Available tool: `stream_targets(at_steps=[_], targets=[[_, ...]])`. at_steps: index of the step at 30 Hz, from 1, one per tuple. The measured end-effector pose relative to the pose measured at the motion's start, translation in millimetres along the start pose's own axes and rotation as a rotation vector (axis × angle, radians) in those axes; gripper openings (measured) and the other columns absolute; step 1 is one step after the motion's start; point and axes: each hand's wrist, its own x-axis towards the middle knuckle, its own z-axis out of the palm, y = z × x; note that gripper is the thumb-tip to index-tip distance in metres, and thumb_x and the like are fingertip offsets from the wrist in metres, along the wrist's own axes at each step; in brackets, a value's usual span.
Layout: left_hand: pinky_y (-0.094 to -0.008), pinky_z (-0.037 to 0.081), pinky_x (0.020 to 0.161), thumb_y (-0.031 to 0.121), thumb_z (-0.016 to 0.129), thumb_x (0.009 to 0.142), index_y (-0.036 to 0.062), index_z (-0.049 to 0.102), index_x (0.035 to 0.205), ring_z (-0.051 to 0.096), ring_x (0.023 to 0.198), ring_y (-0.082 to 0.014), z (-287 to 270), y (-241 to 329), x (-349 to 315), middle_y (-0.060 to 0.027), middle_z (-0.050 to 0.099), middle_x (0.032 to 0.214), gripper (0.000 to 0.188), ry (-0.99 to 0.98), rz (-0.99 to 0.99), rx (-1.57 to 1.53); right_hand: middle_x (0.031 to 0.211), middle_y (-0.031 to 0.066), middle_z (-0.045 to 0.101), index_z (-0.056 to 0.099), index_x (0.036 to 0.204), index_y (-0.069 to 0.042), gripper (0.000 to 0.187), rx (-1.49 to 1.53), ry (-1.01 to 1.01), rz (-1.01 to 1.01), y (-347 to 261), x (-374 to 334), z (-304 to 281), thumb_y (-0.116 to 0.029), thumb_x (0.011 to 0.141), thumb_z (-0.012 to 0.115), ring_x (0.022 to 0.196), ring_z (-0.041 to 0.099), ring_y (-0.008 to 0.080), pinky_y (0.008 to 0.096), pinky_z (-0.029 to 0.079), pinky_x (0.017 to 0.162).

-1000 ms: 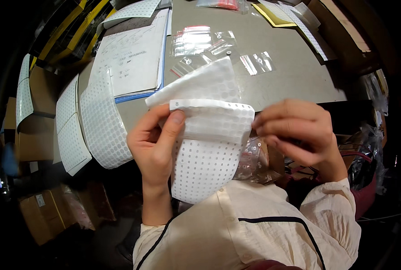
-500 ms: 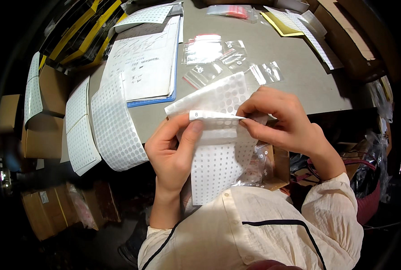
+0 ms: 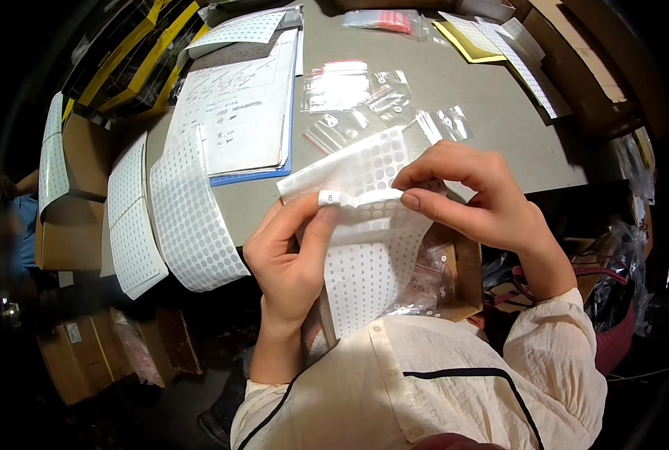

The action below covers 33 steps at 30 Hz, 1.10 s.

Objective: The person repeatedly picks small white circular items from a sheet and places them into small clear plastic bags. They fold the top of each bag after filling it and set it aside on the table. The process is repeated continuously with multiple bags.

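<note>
A white sticker sheet printed with rows of small marks hangs in front of my chest, its upper edge folded over into a narrow strip. My left hand pinches the left end of that fold between thumb and forefinger. At the fold's right end, the thumb and forefinger of my right hand close around the edge, the other fingers curled. Behind the fold rises a translucent sheet with grey round spots; whether it is the same piece, I cannot tell. Small clear zip bags lie on the table beyond my hands.
An open cardboard box holding small bags sits below my right hand. More sticker sheets hang over the table edge at left, beside a blue clipboard with papers. Boxes stand at far left, where part of another person shows.
The folded strip now bends in the middle, and my right thumb and forefinger have shifted slightly at its right end. Part of another person has appeared at the far left.
</note>
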Motion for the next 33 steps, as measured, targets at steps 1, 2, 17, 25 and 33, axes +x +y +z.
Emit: stream_targets(at_steps=[1,2,17,25,33], targets=[[-0.0225,0.041,0.062,-0.004,0.075,0.092,-0.0074,0.075,0.107,0.055,0.072,-0.0080,0,1,0,-0.0045,0.065,0.086,0.015,0.000,-0.005,-0.002,0.090,0.0083,0.075,0.078,0.103,0.002,0.014,0.028,-0.001,0.028,0,0,0,-0.008,0.093,0.077,0.080,0.065,0.0163,0.0302,0.051,0.072],[-0.0225,0.041,0.062,-0.004,0.075,0.092,-0.0075,0.075,0.106,0.055,0.072,-0.0080,0,2,1,-0.0045,0.065,0.086,0.015,0.001,-0.009,-0.003,0.091,0.0080,0.075,0.078,0.103,0.002,0.014,0.073,0.006,0.050,1,0,0,-0.008,0.093,0.077,0.080,0.065,0.0158,0.0299,0.051,0.073],[-0.0213,0.044,0.074,-0.001,0.074,0.096,-0.0077,0.074,0.109,0.058,0.084,-0.0074,1,10,1,-0.0017,0.067,0.095,0.015,0.017,-0.114,-0.135,0.094,0.0052,0.075,0.074,0.105,0.002,0.017,0.021,0.258,0.041,24,4,-31,-0.013,0.096,0.074,0.090,0.067,0.0111,0.0282,0.053,0.086],[-0.0214,0.046,0.082,0.003,0.073,0.097,-0.0076,0.074,0.114,0.063,0.086,-0.0086,-13,9,4,-0.0047,0.073,0.096,0.020,0.088,-0.124,-0.245,0.096,0.0082,0.070,0.067,0.098,-0.003,0.015,-0.725,0.154,-0.369,83,5,-64,-0.005,0.087,0.077,0.091,0.066,0.0288,0.0387,0.054,0.079],[-0.0223,0.048,0.086,0.003,0.071,0.097,-0.0073,0.073,0.117,0.066,0.091,-0.0109,-17,11,3,-0.0076,0.074,0.101,0.022,0.118,-0.093,-0.303,0.102,0.0088,0.071,0.070,0.098,-0.004,0.016,-0.696,-0.004,-0.340,85,-2,-69,-0.010,0.087,0.079,0.099,0.066,0.0292,0.0396,0.053,0.084]])
